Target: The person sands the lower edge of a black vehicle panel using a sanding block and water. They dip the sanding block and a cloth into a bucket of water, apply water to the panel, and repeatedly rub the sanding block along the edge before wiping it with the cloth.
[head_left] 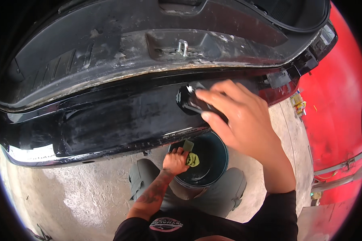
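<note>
My right hand (245,120) is closed around a dark flat block (207,105) above the black car bumper (108,124). The block's underside is mostly hidden, so contact is hard to judge. Beside it lies a glossy wet patch (184,98) on the dull, streaked surface. Lower down, my left hand (175,161) is closed on a crumpled yellow-green cloth (193,160) over a dark bucket (225,160). A flat greenish pad (188,145) sticks up at its fingertips; whether the hand grips it too is unclear. The bucket stands between my knees.
Beyond the bumper is the open trunk sill (128,48) with a metal latch loop (183,47). A red panel (334,104) rises at the right. Small yellow items (298,104) lie on the concrete floor (84,193) near it.
</note>
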Available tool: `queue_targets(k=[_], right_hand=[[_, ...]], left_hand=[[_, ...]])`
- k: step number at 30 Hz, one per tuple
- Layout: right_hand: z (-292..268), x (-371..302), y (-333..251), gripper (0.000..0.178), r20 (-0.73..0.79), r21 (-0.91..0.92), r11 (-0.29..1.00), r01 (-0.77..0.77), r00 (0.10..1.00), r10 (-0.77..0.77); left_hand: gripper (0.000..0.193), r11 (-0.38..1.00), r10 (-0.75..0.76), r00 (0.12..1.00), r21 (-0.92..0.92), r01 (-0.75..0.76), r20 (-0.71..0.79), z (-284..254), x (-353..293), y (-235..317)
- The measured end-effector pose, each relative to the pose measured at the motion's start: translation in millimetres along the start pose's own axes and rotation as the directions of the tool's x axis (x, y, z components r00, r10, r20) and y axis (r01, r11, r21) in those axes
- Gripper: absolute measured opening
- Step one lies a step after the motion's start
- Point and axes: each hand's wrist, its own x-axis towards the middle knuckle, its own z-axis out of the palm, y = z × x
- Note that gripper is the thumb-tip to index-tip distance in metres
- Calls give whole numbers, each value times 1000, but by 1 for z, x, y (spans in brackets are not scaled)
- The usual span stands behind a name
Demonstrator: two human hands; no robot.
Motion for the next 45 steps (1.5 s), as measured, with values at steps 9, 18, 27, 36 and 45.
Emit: queue_targets(k=[9, 18, 27, 36, 45], right_hand=[[-4, -7, -2, 32, 41, 42, 997, -64, 997, 62], [-3, -3, -4, 32, 45, 35, 994, -100, 994, 98], [2, 3, -3, 31, 16, 55, 997, -55, 998, 54], [12, 15, 7, 37, -37, 91, 995, 42, 999, -39], [16, 18, 15, 30, -74, 87, 990, 112, 992, -106]], left_hand=[[55, 1000, -3, 999, -14, 3, -32, 1, -3, -3], [53, 1000, 15, 996, -20, -17, -85, 0, -3, -4], [54, 999, 14, 998, -33, -16, -62, 0, -2, -3], [53, 999, 16, 998, -32, -18, -58, -1, 0, -1], [51, 999, 19, 998, -36, -21, -54, 0, 2, 0]])
